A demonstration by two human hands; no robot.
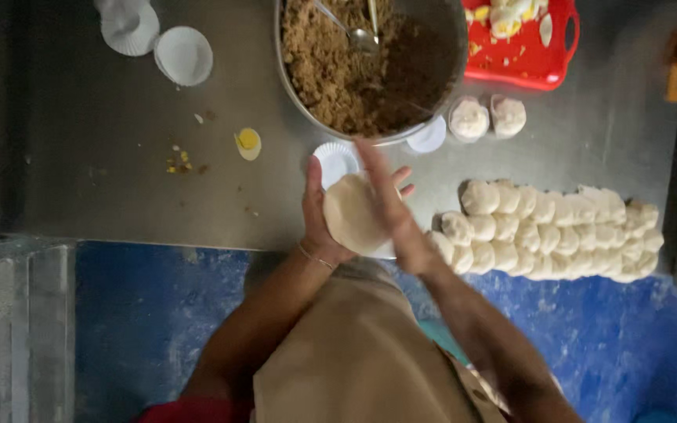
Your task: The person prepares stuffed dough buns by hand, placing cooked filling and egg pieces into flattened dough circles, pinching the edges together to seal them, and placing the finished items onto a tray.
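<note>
- We see a flattened dough disc (pixel 352 213) held between both hands just off the near edge of the steel desk (pixel 103 157), over a paper cup liner (pixel 336 159).
- Left hand (pixel 317 215) cups the disc from below at its 9 o'clock side, fingers curled round the rim, so this grip is closed on the dough.
- Right hand (pixel 389 205) lies flat across the disc's 3 o'clock side, fingers straight and spread; pressing, not pinching.
- We judge the disc light, soft, limp, easy to tear or stretch, likely a bit tacky; support it under the middle with an open palm, don't hang it by the rim.
- Filling bowl (pixel 370 70) with spoon (pixel 360 35) at 12 o'clock of the hands.
- Dough balls (pixel 550 231) in rows at 3 o'clock.
- Red tray (pixel 523 47) at 1 o'clock.
- Spare liners (pixel 183 55) at 10 o'clock.
</note>
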